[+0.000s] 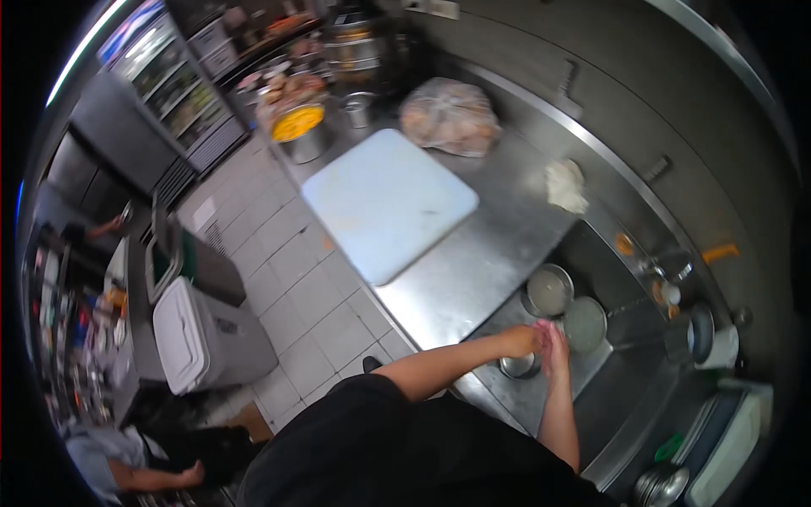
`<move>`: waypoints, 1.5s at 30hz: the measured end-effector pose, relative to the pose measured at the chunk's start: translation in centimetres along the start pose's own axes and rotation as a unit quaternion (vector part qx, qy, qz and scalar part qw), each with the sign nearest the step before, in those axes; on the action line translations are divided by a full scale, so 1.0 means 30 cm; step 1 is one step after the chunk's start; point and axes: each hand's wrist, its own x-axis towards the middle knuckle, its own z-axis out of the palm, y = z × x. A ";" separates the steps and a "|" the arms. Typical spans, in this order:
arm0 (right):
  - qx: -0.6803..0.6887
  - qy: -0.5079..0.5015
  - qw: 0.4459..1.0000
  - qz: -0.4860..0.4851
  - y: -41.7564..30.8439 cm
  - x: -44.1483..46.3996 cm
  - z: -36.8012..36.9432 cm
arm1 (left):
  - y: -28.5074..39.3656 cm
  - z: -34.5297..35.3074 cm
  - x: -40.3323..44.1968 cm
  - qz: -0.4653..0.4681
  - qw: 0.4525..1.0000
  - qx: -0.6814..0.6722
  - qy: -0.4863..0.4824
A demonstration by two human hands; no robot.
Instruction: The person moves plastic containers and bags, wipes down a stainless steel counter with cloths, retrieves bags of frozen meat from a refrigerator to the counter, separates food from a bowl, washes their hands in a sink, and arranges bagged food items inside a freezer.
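Note:
Over the metal sink (638, 380), my left hand (521, 340) and my right hand (554, 348) are pressed together, with something pinkish between or on them that is too small to make out. Both hands have their fingers closed. Just beyond them are a round metal pot (548, 291) holding cloudy liquid and a second round container (585, 324) with pale greenish contents. A smaller metal bowl (519, 365) lies under my hands, partly hidden by them.
A white cutting board (389, 205) lies on the steel counter, near a pot of yellow food (302, 133), a filled plastic bag (449, 117) and a white cloth (566, 186). Grey bins (211, 338) stand on the tiled floor. Another person (127, 465) is at lower left.

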 end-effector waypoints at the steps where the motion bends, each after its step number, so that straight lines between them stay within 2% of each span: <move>1: -0.008 -0.022 1.000 0.003 0.013 -0.023 0.064 | 0.003 0.006 0.005 0.036 0.999 -0.013 -0.029; 3: 0.188 -0.075 0.973 0.106 0.004 -0.081 0.180 | 0.018 0.016 -0.008 0.017 0.996 0.089 -0.020; 4: 0.180 -0.091 0.973 0.111 0.013 -0.090 0.217 | 0.020 0.000 -0.026 0.010 0.996 0.090 -0.004; 6: 0.102 0.090 0.977 0.162 0.025 -0.087 0.262 | 0.002 -0.034 -0.062 -0.030 0.998 0.043 -0.028; 7: 0.094 0.079 0.979 0.164 0.048 -0.078 0.274 | -0.009 -0.029 -0.072 -0.034 0.998 0.042 -0.015; 9: 0.062 0.088 0.993 0.037 0.101 -0.023 0.286 | -0.033 -0.045 -0.094 -0.056 0.993 0.024 0.100; 10: 0.054 0.078 0.995 0.037 0.084 -0.015 0.335 | -0.032 -0.106 -0.130 -0.057 0.992 0.022 0.113; 12: 0.006 0.057 0.998 0.020 0.012 -0.042 0.435 | 0.019 -0.239 -0.213 0.002 0.995 -0.031 0.095; 13: 0.000 0.048 0.999 0.019 -0.029 -0.045 0.478 | 0.035 -0.313 -0.268 0.001 0.994 -0.032 0.104; 15: -0.196 -0.056 0.978 -0.049 -0.123 -0.050 0.547 | 0.033 -0.464 -0.397 0.131 0.984 -0.049 0.114; 17: -0.233 -0.050 0.971 -0.028 -0.237 -0.122 0.629 | -0.034 -0.588 -0.496 0.137 0.977 -0.045 0.160; 19: -0.156 0.033 0.980 0.119 -0.203 -0.101 0.493 | -0.081 -0.744 -0.670 0.127 0.971 -0.054 0.196; 20: -0.359 0.033 0.932 0.027 -0.054 0.050 0.159 | -0.096 -0.851 -0.787 0.115 0.972 -0.061 0.196; 21: -0.625 0.079 0.774 -0.053 0.088 0.189 -0.151 | -0.104 -0.926 -0.922 0.084 0.973 -0.047 0.210; 22: -0.775 0.159 0.603 -0.103 0.206 0.288 -0.376 | -0.120 -1.015 -1.030 0.058 0.969 -0.030 0.238; 24: -0.720 0.227 0.630 -0.184 0.154 0.189 0.001 | -0.269 -1.083 -1.199 0.005 0.960 -0.059 0.272; 25: -0.689 0.256 0.639 -0.227 0.088 0.077 0.330 | -0.296 -1.148 -1.307 -0.061 0.965 -0.091 0.239; 26: -0.644 0.253 0.679 -0.244 0.104 0.126 0.433 | -0.351 -1.195 -1.419 -0.075 0.960 -0.109 0.245; 27: -0.596 0.249 0.717 -0.262 0.119 0.174 0.537 | -0.591 -1.193 -1.488 -0.082 0.922 -0.312 0.215; 28: -0.564 0.235 0.751 -0.250 0.107 0.156 0.760 | -0.657 -1.207 -1.602 -0.323 0.897 -0.024 0.301; 29: -0.534 0.221 0.781 -0.238 0.076 0.111 0.995 | -0.878 -1.137 -1.686 -0.492 0.801 0.247 0.237; 30: -0.526 0.200 0.786 -0.256 0.079 0.111 1.153 | -0.976 -1.113 -1.820 -0.433 0.805 0.213 0.345; 32: -0.513 0.149 0.790 -0.302 0.125 0.180 1.390 | -1.086 -1.105 -1.961 -0.470 0.804 0.087 0.354; 33: -0.515 0.116 0.784 -0.326 0.164 0.228 1.473 | -1.106 -1.112 -2.017 -0.473 0.803 0.086 0.352; 35: -0.433 -0.002 0.846 -0.310 0.272 0.308 1.672 | -1.139 -1.169 -2.118 -0.488 0.787 0.049 0.373; 36: -0.465 -0.028 0.832 -0.301 0.280 0.257 1.860 | -1.164 -1.189 -2.167 -0.533 0.763 0.026 0.365; 38: -0.357 -0.166 0.876 -0.279 0.470 0.349 2.061 | -1.239 -1.173 -2.257 -0.598 0.724 0.026 0.344; 39: -0.371 -0.264 0.866 -0.209 0.532 0.386 2.165 | -1.287 -1.138 -2.316 -0.621 0.709 0.053 0.330; 40: -0.409 -0.367 0.812 -0.196 0.466 0.311 2.384 | -1.322 -1.103 -2.380 -0.651 0.696 0.033 0.300; 41: -0.473 -0.430 0.738 -0.217 0.563 0.385 2.463 | -1.372 -1.033 -2.454 -0.663 0.698 0.050 0.265; 42: -0.507 -0.451 0.691 -0.251 0.642 0.438 2.550 | -1.369 -0.990 -2.518 -0.675 0.697 0.016 0.240; 43: -0.539 -0.470 0.639 -0.285 0.703 0.486 2.642 | -1.445 -0.886 -2.600 -0.728 0.657 -0.050 0.191; 44: -0.511 -0.495 0.647 -0.273 0.748 0.529 2.737 | -1.474 -0.782 -2.693 -0.678 0.728 0.034 0.092; 45: -0.484 -0.520 0.654 -0.260 0.791 0.569 2.824 | -1.464 -0.739 -2.758 -0.662 0.749 0.027 -0.003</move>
